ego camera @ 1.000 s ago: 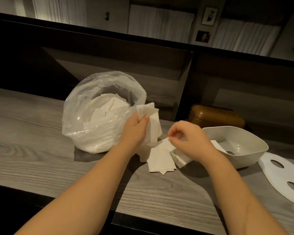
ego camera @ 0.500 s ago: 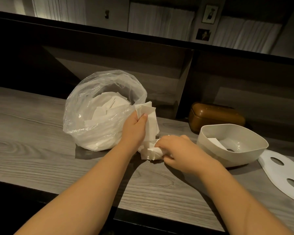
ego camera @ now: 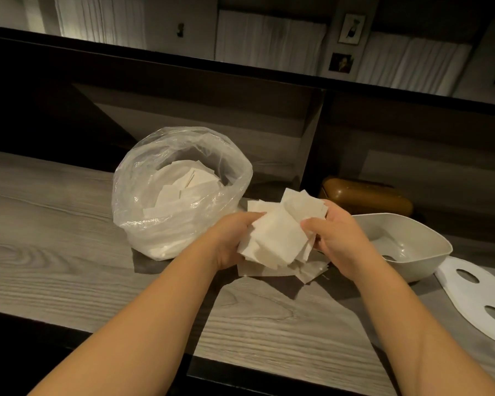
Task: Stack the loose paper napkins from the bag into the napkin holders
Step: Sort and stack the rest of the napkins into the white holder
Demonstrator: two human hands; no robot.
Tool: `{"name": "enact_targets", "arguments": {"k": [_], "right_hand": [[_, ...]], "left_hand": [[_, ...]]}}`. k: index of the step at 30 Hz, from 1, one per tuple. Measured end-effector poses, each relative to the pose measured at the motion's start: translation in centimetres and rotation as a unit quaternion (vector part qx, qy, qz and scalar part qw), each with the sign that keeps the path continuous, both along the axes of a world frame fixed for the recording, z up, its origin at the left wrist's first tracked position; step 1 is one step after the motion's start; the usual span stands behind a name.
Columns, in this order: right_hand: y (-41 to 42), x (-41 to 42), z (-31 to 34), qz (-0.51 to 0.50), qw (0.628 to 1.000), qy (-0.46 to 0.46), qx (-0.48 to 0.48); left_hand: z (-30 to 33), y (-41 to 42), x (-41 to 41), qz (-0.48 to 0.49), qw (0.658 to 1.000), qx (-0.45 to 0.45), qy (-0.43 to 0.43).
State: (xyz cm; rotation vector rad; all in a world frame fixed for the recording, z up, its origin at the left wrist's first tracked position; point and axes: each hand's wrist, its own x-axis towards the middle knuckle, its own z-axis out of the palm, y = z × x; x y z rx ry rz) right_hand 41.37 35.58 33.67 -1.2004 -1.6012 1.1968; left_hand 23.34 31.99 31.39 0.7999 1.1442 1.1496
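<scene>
Napkins, a loose bundle of white paper squares [ego camera: 280,238], sit between both hands just above the grey wood-grain counter [ego camera: 69,252]. The left hand [ego camera: 234,238] grips the bundle's left edge, fingers curled under it; the right hand [ego camera: 337,241] clamps the right edge, thumb on top. Just left stands the clear plastic bag [ego camera: 154,201] with more napkins inside. Right of the hands lies an open white plastic holder [ego camera: 429,247], with its flat white lid [ego camera: 475,292] nearer, and a brown box [ego camera: 366,195] farther back.
</scene>
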Motion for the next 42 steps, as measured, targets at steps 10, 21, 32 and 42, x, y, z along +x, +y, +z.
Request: {"name": "enact_targets", "arguments": {"k": [10, 21, 32, 42], "right_hand": [[-0.4, -0.6, -0.1, -0.004, 0.997, -0.081, 0.014], [-0.5, -2.0, -0.9, -0.078, 0.996, -0.021, 0.049], [-0.6, 0.0, 1.6, -0.185, 0.960, 0.156, 0.144], [-1.9, -2.7, 1.1, -0.126, 0.985, 0.111, 0.036]], "left_hand": [[0.2, 0.0, 0.3, -0.089, 0.995, -0.040, 0.020], [-0.7, -0.1, 0.3, -0.113, 0.990, 0.022, 0.079], [0.0, -0.5, 0.4, -0.068, 0.997, 0.037, -0.017], [0.5, -0.2, 2.0, -0.007, 0.991, -0.001, -0.137]]}}
